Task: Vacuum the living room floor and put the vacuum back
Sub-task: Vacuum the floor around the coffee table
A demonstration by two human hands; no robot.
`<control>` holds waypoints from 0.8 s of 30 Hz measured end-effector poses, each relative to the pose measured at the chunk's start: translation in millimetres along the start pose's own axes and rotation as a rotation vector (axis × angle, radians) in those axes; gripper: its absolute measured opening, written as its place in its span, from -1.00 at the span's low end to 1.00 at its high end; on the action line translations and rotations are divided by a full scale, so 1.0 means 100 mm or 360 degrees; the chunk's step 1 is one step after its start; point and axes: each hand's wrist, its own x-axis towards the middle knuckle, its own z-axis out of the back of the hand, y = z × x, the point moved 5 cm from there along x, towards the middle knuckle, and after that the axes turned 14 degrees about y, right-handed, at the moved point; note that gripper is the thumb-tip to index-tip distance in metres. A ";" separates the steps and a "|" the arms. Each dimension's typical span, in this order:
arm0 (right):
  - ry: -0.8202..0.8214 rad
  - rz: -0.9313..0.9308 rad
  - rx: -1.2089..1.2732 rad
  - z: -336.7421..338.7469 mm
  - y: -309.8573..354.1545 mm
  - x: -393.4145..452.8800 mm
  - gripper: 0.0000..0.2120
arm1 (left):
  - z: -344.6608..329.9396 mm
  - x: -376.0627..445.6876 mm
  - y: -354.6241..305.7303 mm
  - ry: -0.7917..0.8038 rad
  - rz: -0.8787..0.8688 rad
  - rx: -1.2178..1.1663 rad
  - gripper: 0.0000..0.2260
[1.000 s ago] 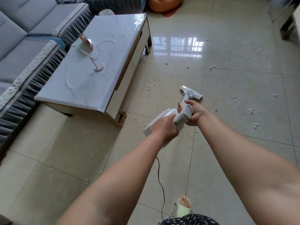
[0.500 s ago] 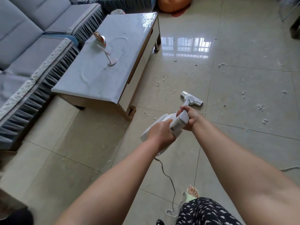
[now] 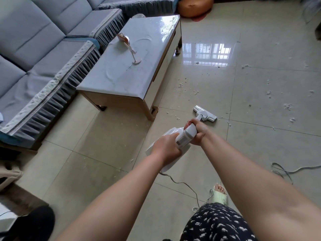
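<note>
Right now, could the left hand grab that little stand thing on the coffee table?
Probably not. The left hand grips the vacuum, and the stand sits mid-table, well beyond the coffee table's near edge.

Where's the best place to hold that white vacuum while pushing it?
By the handle on top of the vacuum, from above and behind. The body slopes down to the floor head, and both the left hand and right hand already grip there.

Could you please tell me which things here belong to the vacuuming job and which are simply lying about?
Part of the job: vacuum, gripped by left hand and right hand; floor head; cord; white scraps on the floor.

Lying about: coffee table, sofa, orange cushion.
</note>
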 end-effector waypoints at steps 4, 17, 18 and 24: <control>-0.0022 0.0008 0.0003 0.04 -0.41 -0.13 -0.75 | -0.10 -0.38 0.16 0.0021 0.0005 0.0031 -0.86; -0.0157 0.0008 0.0173 0.05 -1.59 -0.46 -0.79 | -0.21 -1.45 0.62 0.0108 -0.0009 0.0102 -0.80; -0.0183 0.0001 0.0177 0.03 -1.65 -0.49 -0.78 | -0.19 -1.50 0.65 0.0117 0.0005 0.0112 -0.79; -0.0295 0.0005 0.0263 -0.13 -2.02 -0.61 -0.73 | -0.12 -1.80 0.88 0.0153 0.0038 0.0223 -0.80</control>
